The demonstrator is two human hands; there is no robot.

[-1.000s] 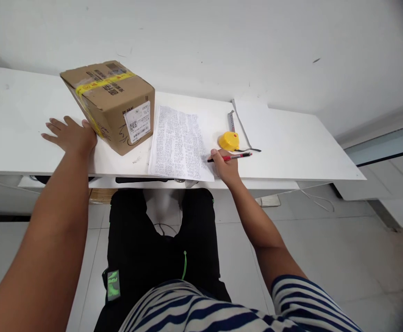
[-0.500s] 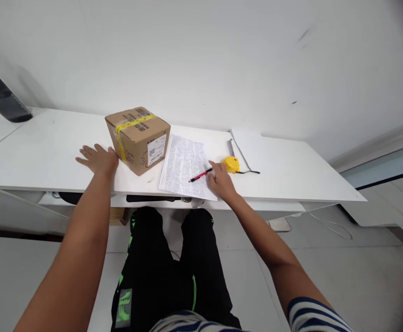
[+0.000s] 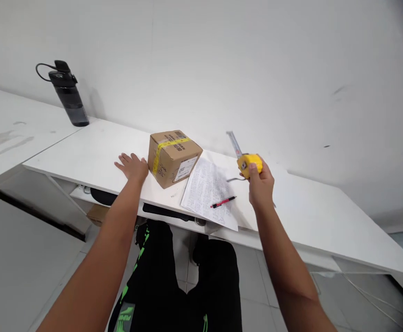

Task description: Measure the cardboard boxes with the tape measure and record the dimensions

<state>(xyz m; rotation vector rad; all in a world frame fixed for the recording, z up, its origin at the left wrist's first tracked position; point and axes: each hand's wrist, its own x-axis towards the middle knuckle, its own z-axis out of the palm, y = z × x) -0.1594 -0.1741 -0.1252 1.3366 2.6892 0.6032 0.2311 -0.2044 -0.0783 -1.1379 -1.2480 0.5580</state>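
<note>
In my right hand (image 3: 261,182) is a yellow tape measure (image 3: 249,164), lifted above the desk with a short length of blade out and its strap hanging. My left hand (image 3: 132,167) lies on the desk with fingers spread, its thumb side against or very close to a cardboard box (image 3: 173,159). Yellow tape and a white label mark the box. Right of it lie sheets of paper (image 3: 204,189) covered in handwriting, and a red and black pen (image 3: 223,202) rests across them.
A dark water bottle (image 3: 68,94) stands at the back left of the white desk (image 3: 312,207), near the wall. Under the desktop is a shelf (image 3: 173,223) holding dark items. A small brown box (image 3: 97,213) sits below on the left.
My right hand has left the pen on the paper, taken hold of the tape measure and raised it. The view has swung left, bringing the whole bottle in. My left hand stays beside the box.
</note>
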